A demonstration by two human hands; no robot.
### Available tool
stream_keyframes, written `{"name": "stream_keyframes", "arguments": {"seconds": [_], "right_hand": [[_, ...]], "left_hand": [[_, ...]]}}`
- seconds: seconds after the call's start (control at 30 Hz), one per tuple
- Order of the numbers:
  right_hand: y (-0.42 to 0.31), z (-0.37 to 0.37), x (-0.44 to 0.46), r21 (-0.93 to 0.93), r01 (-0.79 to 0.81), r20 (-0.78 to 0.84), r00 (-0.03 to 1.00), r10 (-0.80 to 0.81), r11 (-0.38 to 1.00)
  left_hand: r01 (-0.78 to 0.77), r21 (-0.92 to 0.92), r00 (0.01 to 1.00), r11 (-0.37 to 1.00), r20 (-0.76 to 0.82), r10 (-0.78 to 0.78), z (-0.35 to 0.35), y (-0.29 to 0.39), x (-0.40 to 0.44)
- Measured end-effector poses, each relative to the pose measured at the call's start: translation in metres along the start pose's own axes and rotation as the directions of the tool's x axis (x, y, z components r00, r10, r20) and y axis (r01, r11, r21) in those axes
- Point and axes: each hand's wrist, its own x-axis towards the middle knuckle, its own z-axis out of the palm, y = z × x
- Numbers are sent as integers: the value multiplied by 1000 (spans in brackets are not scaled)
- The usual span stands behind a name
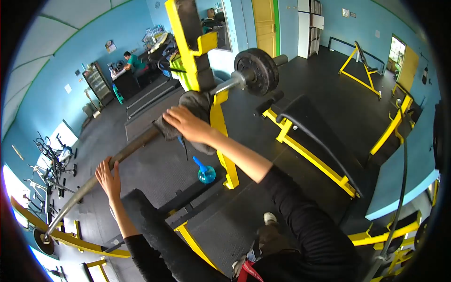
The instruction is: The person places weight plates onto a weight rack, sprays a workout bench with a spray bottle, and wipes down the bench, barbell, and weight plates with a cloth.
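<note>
A long barbell (131, 149) rests across a yellow rack upright (217, 123), running from lower left to upper right. A black weight plate (256, 71) sits on its right end, and a small plate (43, 242) shows at the left end. My left hand (109, 182) is on the bare bar, its fingers laid over it. A dark grey cloth (196, 104) is bunched over the bar beside the upright; my right hand (188, 124) presses and holds it there. Below stands a blue spray bottle (206, 173) on the bench frame.
A black padded bench (155, 235) lies beneath the bar. To the right is another bench (317, 136) with a yellow frame. Exercise bikes (54, 155) stand at the left, a treadmill (150, 101) farther back. A person (135, 62) sits at a desk.
</note>
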Motion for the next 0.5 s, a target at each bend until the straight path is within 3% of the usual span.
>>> {"name": "stream_keyframes", "arguments": {"seconds": [0.07, 0.1, 0.13, 0.17, 0.2, 0.23, 0.3, 0.33, 0.37, 0.4, 0.43, 0.47, 0.5], "right_hand": [[0, -27, -29, 241, -93, 118, 991, 66, 966], [0, -38, -50, 502, -230, 175, 971, 163, 834], [1, -49, -74, 769, -355, 232, 930, 284, 532], [5, -58, -102, 881, -294, 190, 938, 291, 370], [9, -74, -134, 942, -334, 304, 888, 345, 29], [8, -97, -163, 833, -319, 497, 791, 357, -452], [23, -126, -230, 481, 61, 620, 682, 389, -875], [38, -151, -250, 472, 75, 643, 653, 400, -879], [52, -195, -245, 513, -27, 803, 369, 468, -858], [72, -215, -260, 611, 3, 728, 391, 563, -791], [92, -231, -267, 706, 32, 635, 414, 652, -708], [109, -256, -255, 824, 46, 510, 376, 774, -565], [129, -280, -240, 915, 56, 359, 339, 870, -400]], "left_hand": [[1, 46, 1000, 999, -14, -1, 8, 1, -2], [5, 94, 999, 996, -32, -2, 13, -1, -2], [4, 98, 999, 995, -43, 1, 16, -5, 0], [9, 98, 999, 995, -53, -4, 22, -5, 0], [88, 87, 996, 992, -3, -88, 23, 2, 3], [81, 51, 997, 995, 6, -81, 24, 3, 5], [129, 26, 991, 991, -17, -129, 32, 5, 7], [113, 11, 993, 994, -34, -112, 32, 6, 5], [113, 25, 994, 993, -13, -113, 34, 16, 1], [213, 32, 950, 976, -239, -200, 36, 27, -4], [310, 11, 846, 951, -459, -270, 40, 39, -6], [291, 94, 784, 952, -594, -181, 28, 109, 2], [275, 38, 711, 961, -681, -177, 21, 183, 12]]}}
